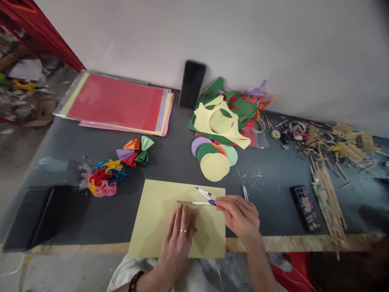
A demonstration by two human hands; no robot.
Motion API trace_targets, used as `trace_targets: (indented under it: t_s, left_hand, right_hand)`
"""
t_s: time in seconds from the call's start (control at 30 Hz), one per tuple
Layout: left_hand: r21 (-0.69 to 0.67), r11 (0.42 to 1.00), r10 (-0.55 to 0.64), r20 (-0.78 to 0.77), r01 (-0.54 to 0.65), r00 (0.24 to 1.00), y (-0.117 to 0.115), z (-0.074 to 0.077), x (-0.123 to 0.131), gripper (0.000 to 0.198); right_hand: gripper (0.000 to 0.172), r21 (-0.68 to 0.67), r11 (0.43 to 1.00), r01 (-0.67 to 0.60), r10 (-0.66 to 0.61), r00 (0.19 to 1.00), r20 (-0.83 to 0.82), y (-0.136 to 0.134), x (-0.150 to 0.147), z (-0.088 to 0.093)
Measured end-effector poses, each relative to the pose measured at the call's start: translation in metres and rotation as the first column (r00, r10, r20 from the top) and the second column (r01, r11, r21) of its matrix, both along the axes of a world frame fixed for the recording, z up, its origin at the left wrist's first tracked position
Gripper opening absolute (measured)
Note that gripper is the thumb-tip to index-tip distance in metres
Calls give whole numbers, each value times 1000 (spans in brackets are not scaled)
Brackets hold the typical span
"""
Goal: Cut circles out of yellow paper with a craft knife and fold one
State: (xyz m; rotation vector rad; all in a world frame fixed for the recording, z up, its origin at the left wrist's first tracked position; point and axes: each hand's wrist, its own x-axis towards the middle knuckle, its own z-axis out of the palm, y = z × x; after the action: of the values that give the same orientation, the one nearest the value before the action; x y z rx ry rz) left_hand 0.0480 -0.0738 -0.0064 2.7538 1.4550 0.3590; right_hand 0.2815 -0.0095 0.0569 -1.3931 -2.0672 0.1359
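Note:
A pale yellow sheet of paper (146, 223) lies at the front of the dark table, partly over its edge. My left hand (179, 227) rests on it with fingers stretched out, the fingertips touching a small ruler (184, 202). Pinched at its blue head by my right hand (241, 214) is a white and blue drawing compass (203, 202), its legs apart and one leg lying along the ruler. Just beyond the sheet sits a pile of cut paper circles (215, 167), a yellow one on top.
Paper offcuts (223, 117) lie behind the circles, beside a phone (192, 84) leaning on the wall. Coloured sheets (118, 101), folded paper pieces (133, 152) and curled paper strips (105, 176) are at left. Wooden sticks (330, 198) and a patterned phone (305, 209) are at right.

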Motion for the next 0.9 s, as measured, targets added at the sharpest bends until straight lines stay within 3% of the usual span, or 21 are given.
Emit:
trace_targets:
  t_s: [0.1, 0.27, 0.33, 0.4, 0.47, 0.57, 0.77, 0.9]
  left_hand:
    - [-41, 999, 7, 27, -6, 1000, 2, 5, -2, 69]
    - [-44, 999, 22, 15, -21, 1000, -2, 14, -24, 55]
    - [-60, 998, 25, -4, -26, 1000, -4, 20, -36, 50]
    - [-71, 997, 38, -16, -39, 999, -3, 26, -47, 49]
    - [-80, 993, 89, -34, -92, 995, -1, 29, -57, 54]
    - [-94, 979, 180, -48, -183, 983, 3, 30, -70, 67]
    - [-64, 945, 313, -99, -320, 945, 11, 24, -87, 79]
    - [-57, 945, 316, -101, -322, 943, 10, 24, -89, 79]
  right_hand:
    - [44, 40, 999, -28, 20, 985, 172, -20, 2, 3]
    - [39, 60, 990, -128, 83, 872, 482, -54, -19, 14]
    - [36, 51, 998, -33, 0, 834, 551, -61, -39, 21]
    - [34, 61, 998, -23, -18, 806, 591, -58, -57, 31]
    - [25, 36, 987, -155, 92, 740, 666, -47, -69, 44]
    - [20, 8, 923, -385, 272, 666, 694, -25, -80, 57]
    - [20, 60, 943, -328, 246, 804, 541, 9, -98, 51]
    - [32, 138, 974, -180, 114, 915, 387, 33, -102, 35]
